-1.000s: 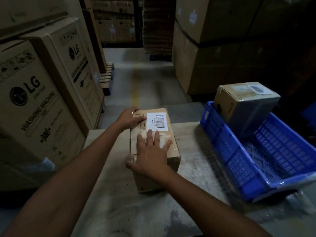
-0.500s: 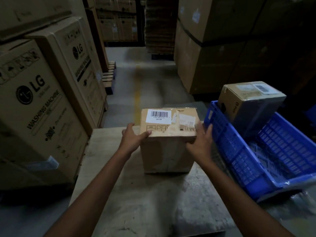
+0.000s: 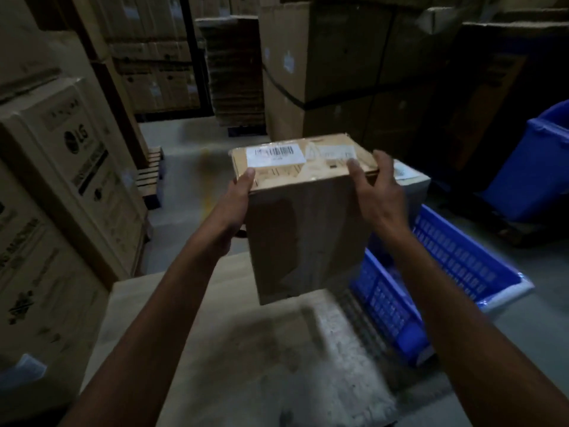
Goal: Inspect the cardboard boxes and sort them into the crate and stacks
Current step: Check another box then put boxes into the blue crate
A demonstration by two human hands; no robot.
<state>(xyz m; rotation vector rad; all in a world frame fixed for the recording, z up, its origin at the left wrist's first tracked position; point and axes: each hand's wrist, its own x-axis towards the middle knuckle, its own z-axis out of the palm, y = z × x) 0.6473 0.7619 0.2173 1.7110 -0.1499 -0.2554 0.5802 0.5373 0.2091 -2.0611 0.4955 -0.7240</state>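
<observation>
Above a worn table (image 3: 246, 349), 2 hands hold 1 cardboard box (image 3: 308, 229) between them: left hand (image 3: 237, 198) gripping its left top edge, right hand (image 3: 378, 192) its right. Beyond, a blue crate (image 3: 446, 266) holds another box (image 3: 412, 180).

Worktable (image 3: 246, 365), pale top (scuffed, dark smudges mid-surface), carries blue slotted crate (image 3: 455, 266) at its right edge; extent of overhang cannot be told.
</observation>
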